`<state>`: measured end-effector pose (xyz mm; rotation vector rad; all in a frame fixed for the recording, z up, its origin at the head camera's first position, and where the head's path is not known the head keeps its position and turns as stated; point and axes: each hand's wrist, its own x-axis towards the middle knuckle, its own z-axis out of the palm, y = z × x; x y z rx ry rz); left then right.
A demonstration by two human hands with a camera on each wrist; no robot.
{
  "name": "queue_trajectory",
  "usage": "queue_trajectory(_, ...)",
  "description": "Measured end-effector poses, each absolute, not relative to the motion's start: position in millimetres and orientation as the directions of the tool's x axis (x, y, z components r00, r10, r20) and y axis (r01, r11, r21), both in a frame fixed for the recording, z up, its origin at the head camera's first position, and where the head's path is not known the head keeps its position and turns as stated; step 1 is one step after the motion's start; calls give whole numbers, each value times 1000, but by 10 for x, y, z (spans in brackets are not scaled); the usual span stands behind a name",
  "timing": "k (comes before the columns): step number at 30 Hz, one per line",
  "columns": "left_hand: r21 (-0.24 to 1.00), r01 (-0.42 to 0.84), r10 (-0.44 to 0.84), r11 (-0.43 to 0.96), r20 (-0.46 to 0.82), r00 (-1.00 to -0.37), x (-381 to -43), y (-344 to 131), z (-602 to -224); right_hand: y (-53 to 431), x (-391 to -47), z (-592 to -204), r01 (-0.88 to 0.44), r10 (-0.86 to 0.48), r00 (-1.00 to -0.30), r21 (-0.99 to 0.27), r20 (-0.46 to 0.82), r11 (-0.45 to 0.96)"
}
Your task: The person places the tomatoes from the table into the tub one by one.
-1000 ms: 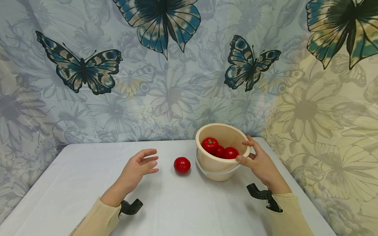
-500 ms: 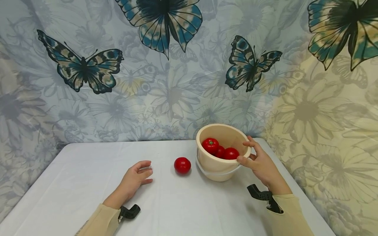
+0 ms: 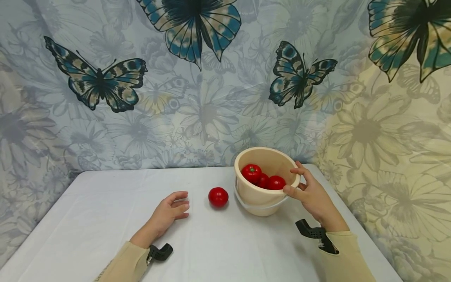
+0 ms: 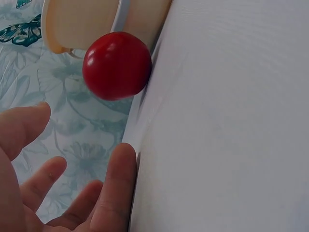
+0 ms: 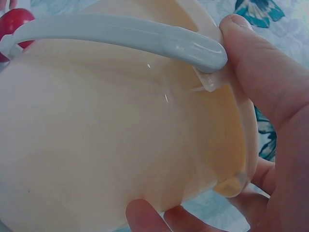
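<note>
A cream bucket with a pale handle stands tilted at the right of the table, and several red tomatoes lie inside it. My right hand grips the bucket's rim from the right, thumb at the near side by the handle's end and other fingers around the outside. Another tomato rests on the table just left of the bucket. To the left of this tomato, my left hand is held low over the table with fingers extended and nothing in it. A gap separates its fingertips from the tomato.
A white cloth covers the table. Behind it hangs a backdrop printed with flowers and butterflies, reaching down to the table's far edge. Each wrist wears a black camera mount.
My left hand has lowered and drawn back toward me, then shifted slightly right toward the loose tomato. My right hand and the bucket stay put.
</note>
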<state>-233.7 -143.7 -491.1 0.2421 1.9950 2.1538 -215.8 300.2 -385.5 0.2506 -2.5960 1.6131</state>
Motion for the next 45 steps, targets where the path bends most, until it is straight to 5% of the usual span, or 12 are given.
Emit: queue_trajectory(45,993,50,293,105,17,-956,-2661,-491,-4879,2980,-2120,-3814,-169,-98,-985,-891,140,421)
